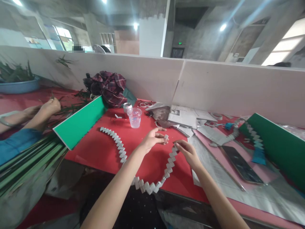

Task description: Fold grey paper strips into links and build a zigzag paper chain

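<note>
Head view, zigzag chain (170,165) from right hand (189,153), running under left forearm (128,171)

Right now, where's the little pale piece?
In the head view, just right of centre: the little pale piece is pinched in the left hand, left of the right hand.

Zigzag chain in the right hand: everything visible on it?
Pale grey-white chain of zigzag links, apparently folded paper. It bends in a U: the far-left end lies on the red table, the middle runs by the near edge, partly hidden by the left forearm, and the right hand pinches the other end.
</note>
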A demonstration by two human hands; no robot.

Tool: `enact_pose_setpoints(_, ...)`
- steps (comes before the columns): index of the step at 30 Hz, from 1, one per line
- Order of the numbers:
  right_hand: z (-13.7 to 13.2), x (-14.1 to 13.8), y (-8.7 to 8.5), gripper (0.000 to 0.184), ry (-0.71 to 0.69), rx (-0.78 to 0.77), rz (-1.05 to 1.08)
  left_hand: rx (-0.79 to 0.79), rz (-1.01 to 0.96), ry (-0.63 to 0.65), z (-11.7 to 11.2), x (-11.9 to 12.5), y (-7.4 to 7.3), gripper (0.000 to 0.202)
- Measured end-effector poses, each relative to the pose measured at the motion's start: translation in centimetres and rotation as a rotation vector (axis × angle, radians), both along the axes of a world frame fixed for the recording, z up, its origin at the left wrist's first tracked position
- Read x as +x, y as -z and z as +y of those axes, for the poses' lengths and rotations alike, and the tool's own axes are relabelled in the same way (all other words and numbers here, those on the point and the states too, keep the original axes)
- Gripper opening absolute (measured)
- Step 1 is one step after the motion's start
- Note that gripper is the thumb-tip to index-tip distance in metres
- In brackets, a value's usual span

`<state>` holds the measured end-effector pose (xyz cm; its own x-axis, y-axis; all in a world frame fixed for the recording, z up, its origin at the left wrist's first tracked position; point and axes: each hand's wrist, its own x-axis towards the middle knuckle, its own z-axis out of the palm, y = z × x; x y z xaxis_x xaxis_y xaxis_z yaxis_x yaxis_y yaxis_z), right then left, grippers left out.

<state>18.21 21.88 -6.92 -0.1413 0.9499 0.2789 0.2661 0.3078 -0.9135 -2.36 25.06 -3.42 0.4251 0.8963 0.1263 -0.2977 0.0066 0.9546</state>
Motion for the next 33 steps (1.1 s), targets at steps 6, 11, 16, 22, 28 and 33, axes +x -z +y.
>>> enact_pose_setpoints(6,-0.3,0.0,-0.2,0.023,0.01,0.013,0.079,-0.178,-0.07,0.113,-0.8,0.8,0.6,0.039)
enact_pose_setpoints(11,-0.4,0.1,-0.2,0.021,0.028,0.056,0.071,-0.264,-0.066,0.129,-0.8,1.1,0.9,0.031)
enact_pose_setpoints(16,-0.2,0.0,-0.1,0.022,0.01,0.062,0.06,-0.245,-0.001,0.174,-1.0,1.4,0.8,0.032)
enact_pose_setpoints(22,-0.2,-0.1,-0.1,0.025,0.034,0.068,0.016,-0.254,0.018,0.19,-1.0,1.4,0.9,0.039)
enact_pose_setpoints(28,-0.2,0.1,0.0,0.026,0.024,0.046,0.014,-0.275,-0.037,0.229,-0.9,1.3,1.0,0.029)
enact_pose_setpoints(33,-0.2,0.0,0.0,0.026,0.076,0.057,-0.01,-0.235,-0.097,0.198,-1.0,1.2,0.9,0.02)
